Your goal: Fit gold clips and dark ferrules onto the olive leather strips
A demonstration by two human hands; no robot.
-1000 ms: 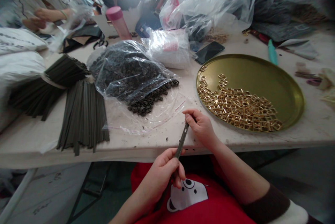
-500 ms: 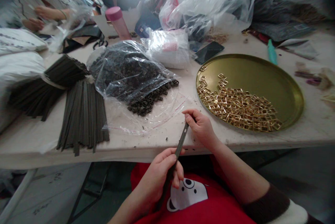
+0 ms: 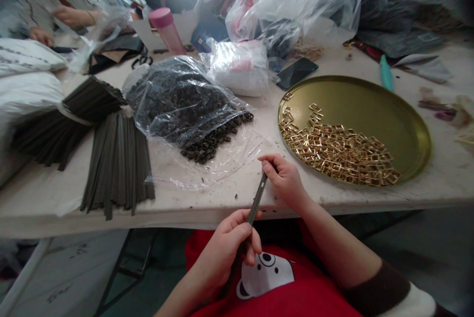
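Note:
A narrow dark strap (image 3: 256,200) with a row of small holes runs between my two hands at the table's near edge. My left hand (image 3: 231,247) is closed around its lower part, over my red top. My right hand (image 3: 284,178) pinches its upper end, fingers curled. To the right of that hand lies a round gold tray (image 3: 374,104) holding several small gold buckles (image 3: 336,151).
Bundles of dark straps (image 3: 116,161) lie at the left. A clear bag of dark small parts (image 3: 185,104) spills open in the middle. Behind are a pink bottle (image 3: 167,30), a black phone (image 3: 296,73), plastic bags and a teal pen (image 3: 385,73). Another person's hands (image 3: 70,15) work at far left.
My hands and the strap have hardly moved. The other person's hands at the far left have shifted a little.

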